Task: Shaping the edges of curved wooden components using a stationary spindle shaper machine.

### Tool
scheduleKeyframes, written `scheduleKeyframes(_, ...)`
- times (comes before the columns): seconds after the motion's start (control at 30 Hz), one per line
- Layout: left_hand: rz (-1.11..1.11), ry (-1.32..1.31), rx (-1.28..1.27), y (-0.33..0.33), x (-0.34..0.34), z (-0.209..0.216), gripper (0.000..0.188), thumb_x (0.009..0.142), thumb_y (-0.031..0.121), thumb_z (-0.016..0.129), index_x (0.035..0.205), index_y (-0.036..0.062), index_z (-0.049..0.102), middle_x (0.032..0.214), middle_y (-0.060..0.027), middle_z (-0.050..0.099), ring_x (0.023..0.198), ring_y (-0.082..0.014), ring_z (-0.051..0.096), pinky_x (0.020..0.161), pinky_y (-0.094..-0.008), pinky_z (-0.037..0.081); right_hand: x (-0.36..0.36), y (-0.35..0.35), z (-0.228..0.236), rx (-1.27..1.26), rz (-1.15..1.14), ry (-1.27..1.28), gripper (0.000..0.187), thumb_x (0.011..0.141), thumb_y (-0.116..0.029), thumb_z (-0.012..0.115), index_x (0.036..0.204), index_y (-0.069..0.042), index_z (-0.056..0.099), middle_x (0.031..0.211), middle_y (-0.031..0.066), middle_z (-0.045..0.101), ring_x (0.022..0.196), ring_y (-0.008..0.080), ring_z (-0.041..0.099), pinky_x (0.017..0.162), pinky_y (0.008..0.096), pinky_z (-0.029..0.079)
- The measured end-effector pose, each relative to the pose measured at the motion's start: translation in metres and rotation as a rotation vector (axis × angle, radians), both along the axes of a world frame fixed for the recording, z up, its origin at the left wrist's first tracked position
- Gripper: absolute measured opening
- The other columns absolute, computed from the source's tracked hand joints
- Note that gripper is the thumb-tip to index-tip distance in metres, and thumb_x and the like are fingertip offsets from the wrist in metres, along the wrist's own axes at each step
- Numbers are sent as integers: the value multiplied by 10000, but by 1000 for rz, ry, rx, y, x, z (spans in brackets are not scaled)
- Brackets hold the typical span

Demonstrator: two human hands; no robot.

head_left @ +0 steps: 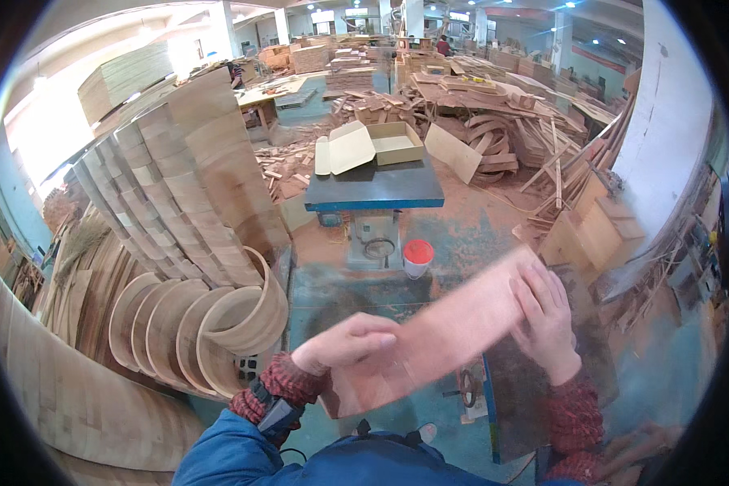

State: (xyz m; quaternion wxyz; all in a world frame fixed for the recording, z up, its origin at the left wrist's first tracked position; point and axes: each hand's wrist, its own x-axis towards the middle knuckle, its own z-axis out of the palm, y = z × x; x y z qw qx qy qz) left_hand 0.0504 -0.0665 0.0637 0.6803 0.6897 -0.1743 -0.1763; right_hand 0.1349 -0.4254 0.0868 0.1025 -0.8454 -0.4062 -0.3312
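Observation:
A flat-looking reddish-brown wooden board [441,332], slightly blurred, is held tilted in front of my body, its right end higher in the picture. My left hand [347,342] is closed on the left part of the board, thumb along its upper edge. At the opposite end, my right hand [546,312] grips it with fingers bent over the face. Parts of the fingers are hidden behind the board. Below my right hand, a dark machine table [535,413] with a blue edge stands close by.
Curved wooden panels [211,316] stand in a row at left. Ahead is a blue-edged machine table [373,185] bearing an open cardboard box [394,144]. A white bucket with red top [418,257] sits on the floor. Scrap wood [494,121] lies piled behind, and a white pillar [664,138] rises at right.

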Motion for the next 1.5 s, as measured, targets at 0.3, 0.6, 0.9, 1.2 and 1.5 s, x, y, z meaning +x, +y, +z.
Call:
scheduleKeyframes(0.3, -608, -157, 102, -15, 60, -28, 494, 1069, 325, 521, 1202, -144, 601, 1041, -148, 696, 988, -195, 614, 887, -351, 484, -70, -48, -40, 1, -15, 266, 577, 778, -155, 726, 1296, 39, 563, 1385, 248, 551, 1277, 412, 563, 1120, 560, 393)
scheduleKeyframes(0.6, -574, -471, 370, -131, 174, -49, 323, 998, 259, 596, 1105, -35, 676, 992, -178, 708, 930, -296, 677, 839, -396, 515, -151, -133, -94, 470, -486, 738, 607, 910, -140, 714, 1465, -3, 511, 1455, 204, 554, 1348, 326, 509, 1140, 407, 374)
scheduleKeyframes(0.9, -210, -770, 394, -246, 246, -109, 337, 988, 330, 588, 1094, 20, 666, 995, -198, 692, 965, -414, 668, 844, -481, 535, -214, -193, -125, 1245, -1079, 1035, 643, 825, 13, 657, 1451, 16, 508, 1281, 147, 624, 1092, 231, 608, 955, 358, 499)
scheduleKeyframes(1.2, -290, -1097, 541, -419, 280, -161, 203, 868, 171, 694, 1007, 62, 595, 907, -152, 657, 866, -355, 676, 743, -484, 550, -335, -181, -228, 2043, -1193, 626, 567, 668, -14, 648, 1230, 12, 575, 1051, 114, 631, 940, 263, 642, 843, 387, 546)
scheduleKeyframes(1.5, -787, -1317, 328, -567, 218, -253, 296, 900, 117, 587, 1189, 56, 595, 1046, -131, 652, 1043, -316, 634, 919, -450, 481, -383, -14, -269, 2417, -1452, 221, 554, 679, -9, 591, 1228, 23, 521, 976, 131, 622, 880, 297, 655, 771, 417, 575)
